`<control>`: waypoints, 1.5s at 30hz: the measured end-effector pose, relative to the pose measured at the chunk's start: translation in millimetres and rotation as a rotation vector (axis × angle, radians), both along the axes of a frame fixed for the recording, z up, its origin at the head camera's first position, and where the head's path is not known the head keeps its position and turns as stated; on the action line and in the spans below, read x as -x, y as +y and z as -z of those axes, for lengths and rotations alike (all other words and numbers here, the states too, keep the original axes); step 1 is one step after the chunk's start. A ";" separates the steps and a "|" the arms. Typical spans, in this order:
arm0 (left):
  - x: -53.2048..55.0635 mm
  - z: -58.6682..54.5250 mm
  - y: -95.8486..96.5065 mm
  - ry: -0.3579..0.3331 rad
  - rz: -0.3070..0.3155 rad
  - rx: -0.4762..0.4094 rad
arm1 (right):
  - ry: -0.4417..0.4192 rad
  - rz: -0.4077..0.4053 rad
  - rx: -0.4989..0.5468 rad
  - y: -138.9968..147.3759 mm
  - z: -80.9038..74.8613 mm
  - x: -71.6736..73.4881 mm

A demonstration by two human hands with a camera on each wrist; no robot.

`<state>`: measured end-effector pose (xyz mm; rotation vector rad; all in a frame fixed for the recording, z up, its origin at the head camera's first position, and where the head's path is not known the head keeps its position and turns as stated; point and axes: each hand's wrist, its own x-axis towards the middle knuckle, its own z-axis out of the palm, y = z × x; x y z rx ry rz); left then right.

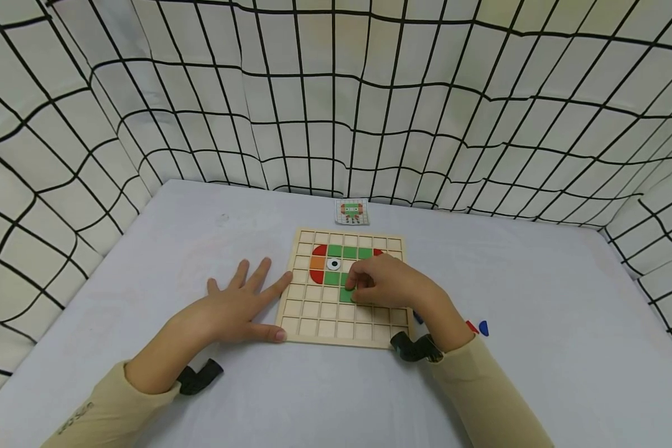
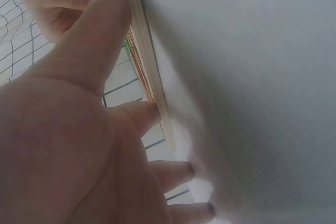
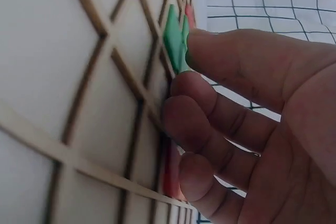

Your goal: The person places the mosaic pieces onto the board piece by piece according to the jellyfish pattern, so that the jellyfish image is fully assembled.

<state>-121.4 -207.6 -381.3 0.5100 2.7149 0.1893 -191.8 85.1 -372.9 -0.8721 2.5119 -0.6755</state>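
A wooden grid board (image 1: 313, 326) lies on the table with red, orange and green pieces in its cells, plus a white tile with a black eye (image 1: 333, 264). My right hand (image 1: 394, 283) reaches over the board's right side and pinches a green square tile (image 3: 184, 45) between thumb and forefinger, close to the grid. Beside it, another green tile (image 3: 170, 35) shows in the right wrist view. My left hand (image 1: 238, 311) spreads its straight fingers at the board's left edge; the thumb touches the near left corner. The right hand hides part of the pattern.
A small picture card (image 1: 352, 212) with a coloured grid figure lies behind the board. Right of my right wrist lie a blue half-round piece (image 1: 484, 328) and a red piece (image 1: 471, 326). Black netting (image 1: 336, 74) over white sheeting surrounds the table's far and side edges.
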 end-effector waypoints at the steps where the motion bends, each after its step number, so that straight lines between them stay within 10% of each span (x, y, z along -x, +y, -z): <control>1: 0.0 0.0 0.1 0.001 0.002 0.000 | 0.006 0.004 0.002 1.3 -0.8 0.8; 23: -1.4 1.5 -2.2 -0.012 -0.028 0.002 | 0.003 0.191 -0.011 123.9 -8.2 -21.9; 32: -1.6 2.7 -1.0 -0.006 -0.017 0.004 | -0.219 0.141 -0.118 123.6 -6.6 -33.0; 45: -0.8 -3.9 0.2 -0.012 -0.001 -0.004 | -0.130 0.103 -0.100 119.8 1.3 -30.5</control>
